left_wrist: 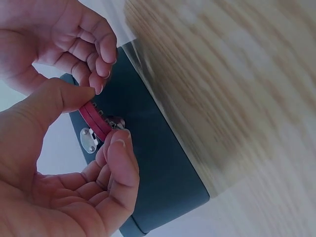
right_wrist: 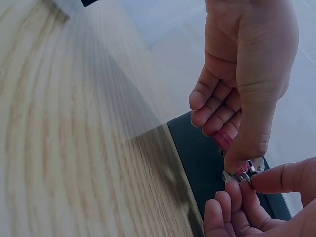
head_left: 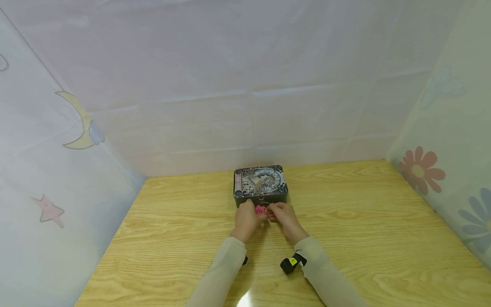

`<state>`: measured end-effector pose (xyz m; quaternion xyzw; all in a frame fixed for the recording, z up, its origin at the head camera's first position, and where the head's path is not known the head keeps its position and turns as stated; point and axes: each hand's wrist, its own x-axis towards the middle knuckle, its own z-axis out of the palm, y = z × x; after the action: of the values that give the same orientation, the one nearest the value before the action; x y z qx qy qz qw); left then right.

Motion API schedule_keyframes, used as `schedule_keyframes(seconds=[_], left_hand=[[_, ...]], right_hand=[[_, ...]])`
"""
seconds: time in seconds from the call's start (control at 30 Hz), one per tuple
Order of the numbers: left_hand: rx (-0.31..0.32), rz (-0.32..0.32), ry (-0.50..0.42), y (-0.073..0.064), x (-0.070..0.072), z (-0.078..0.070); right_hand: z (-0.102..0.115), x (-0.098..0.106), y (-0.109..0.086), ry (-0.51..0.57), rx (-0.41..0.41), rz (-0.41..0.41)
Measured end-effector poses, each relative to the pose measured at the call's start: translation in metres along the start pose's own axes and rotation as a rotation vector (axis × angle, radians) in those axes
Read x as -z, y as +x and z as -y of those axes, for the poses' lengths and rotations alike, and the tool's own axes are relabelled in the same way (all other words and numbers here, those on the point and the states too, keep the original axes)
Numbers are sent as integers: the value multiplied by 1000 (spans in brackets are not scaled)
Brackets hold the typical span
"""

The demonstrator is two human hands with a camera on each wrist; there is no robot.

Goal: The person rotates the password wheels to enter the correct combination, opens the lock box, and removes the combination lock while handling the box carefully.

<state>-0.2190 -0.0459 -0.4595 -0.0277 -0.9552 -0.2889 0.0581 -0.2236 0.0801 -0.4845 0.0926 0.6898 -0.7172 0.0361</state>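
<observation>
A dark tin box (head_left: 264, 181) with a printed picture lid stands closed near the back of the table. At its front is a small pink combination padlock (head_left: 259, 209), with small dials along its edge in the left wrist view. My left hand (head_left: 246, 218) holds the padlock between thumb and fingers. From the right, my right hand (head_left: 285, 218) pinches its metal part with thumb and index finger in the right wrist view. A silver latch plate (left_wrist: 89, 140) sits on the box beside the padlock. Fingers hide whether the shackle passes through the latch.
The wood-grain table (head_left: 172, 238) carries the box. A pale cloth backdrop (head_left: 230, 119) rises close behind it, and printed sheets flank both sides. Black wrist straps with cameras (head_left: 293, 263) sit on the forearms.
</observation>
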Motion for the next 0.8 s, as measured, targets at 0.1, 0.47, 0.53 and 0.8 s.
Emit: schedule_keyframes(seconds=[0.1,0.47,0.53,0.8], left_hand=[[-22,-5,-7,-1,0,-2],[-73,-1,-14,-4,2,-9],[-84,-3,-16,-5,3,-10],[-137,-11,-47,-11,7,-11]], right_hand=[[0,2,-1,0,6,-6],[4,9,0,62,-2,15],[4,9,1,80,-5,18],[3,10,2,126,14,50]])
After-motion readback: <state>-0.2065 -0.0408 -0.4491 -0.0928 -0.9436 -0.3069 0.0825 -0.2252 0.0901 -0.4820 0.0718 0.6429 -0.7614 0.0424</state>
